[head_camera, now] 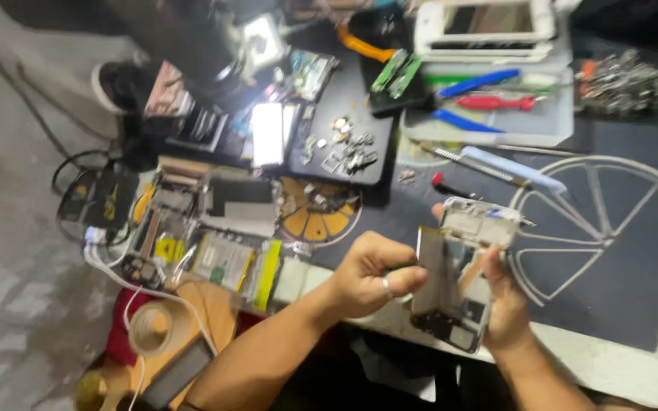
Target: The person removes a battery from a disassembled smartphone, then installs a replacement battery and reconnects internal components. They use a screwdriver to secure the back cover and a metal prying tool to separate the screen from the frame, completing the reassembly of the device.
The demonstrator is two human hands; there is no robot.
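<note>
Both hands are working over the dark mat (618, 266) right now, and the opened phone body (458, 274) is sitting between them, tilted up off the surface. The right hand (506, 301) is cupping it from below and from the right edge — fingers wrapped round the back, thumb side pressing the frame, so the grip is closed firmly on the phone. The left hand (371, 274) is coming in from the left, curled almost into a fist, a ring showing on one finger; its fingertips are pinching at the left edge of the phone, where a thin metallic plate is standing out from the body. Whether a small tool is tucked in that pinch I cannot tell (the frame is blurred there). So the phone is lying across the right palm with its upper end poking above both hands, and the left hand is touching only its near edge.

Around them, a white wheel-shaped outline is printed on the mat just right of the phone. Further up, a grey tray (489, 125) is holding blue-handled tools (480, 82) and a red-handled tool (496, 102). A black tray (375, 167) with small metal parts is lying to the upper left, beside a bright white lit panel (268, 133). At lower left, a roll of tape (154, 327) is resting near white cables — well apart from the hands.
</note>
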